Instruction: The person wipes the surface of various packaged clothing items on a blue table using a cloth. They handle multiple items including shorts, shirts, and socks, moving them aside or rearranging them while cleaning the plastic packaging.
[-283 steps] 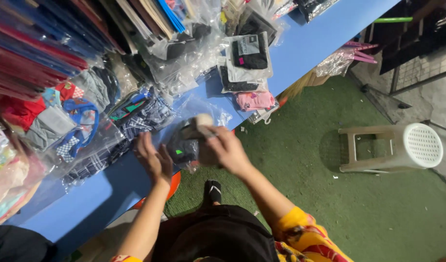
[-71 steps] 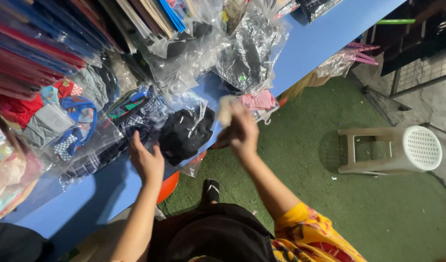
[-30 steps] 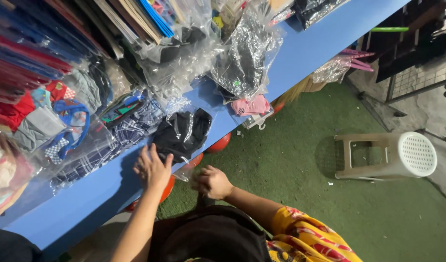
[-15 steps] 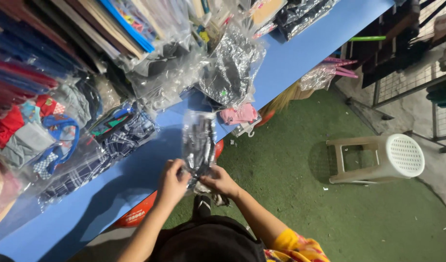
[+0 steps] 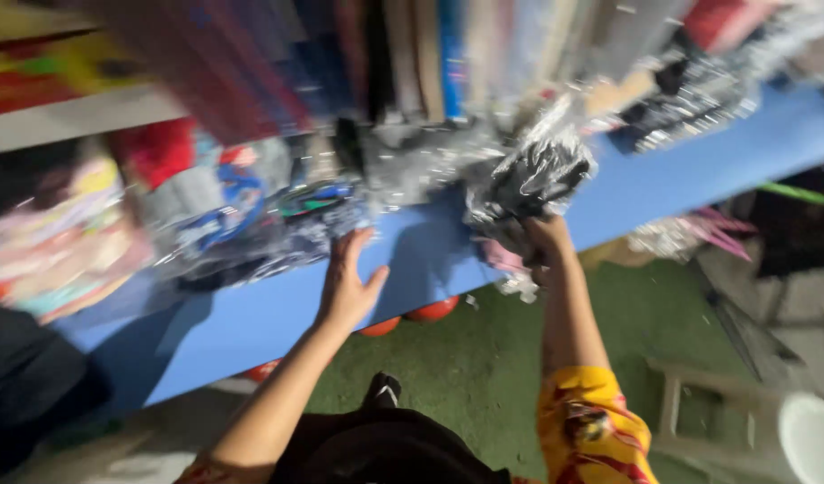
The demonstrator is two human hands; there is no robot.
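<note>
Gripping a clear plastic packet with a dark garment inside (image 5: 530, 179), my right hand (image 5: 545, 240) is closed around its lower end and holds it up above the far side of the blue table (image 5: 699, 170), the crinkled wrapping catching the light. My left hand (image 5: 347, 285) is open, fingers spread and palm down, over a bare stretch of the same blue tabletop; the blur leaves it unclear whether the palm touches the surface or hangs just above it. Just beyond those fingers lies a packet of blue checked cloth (image 5: 277, 235), and further left a heap of pale pink and yellow packets (image 5: 62, 237) with a red garment (image 5: 161, 152) behind it. Hanging clothes in red, blue and grey (image 5: 340, 63) run along the back of the table, smeared by camera motion. More dark wrapped packets (image 5: 690, 103) sit on the table well to the right of the raised one. My right sleeve is yellow with a red pattern (image 5: 591, 426). Below the table edge, orange-red rounded objects (image 5: 430, 311) show against the green floor covering (image 5: 484, 376), and a white plastic stool (image 5: 744, 421) stands at the lower right.
</note>
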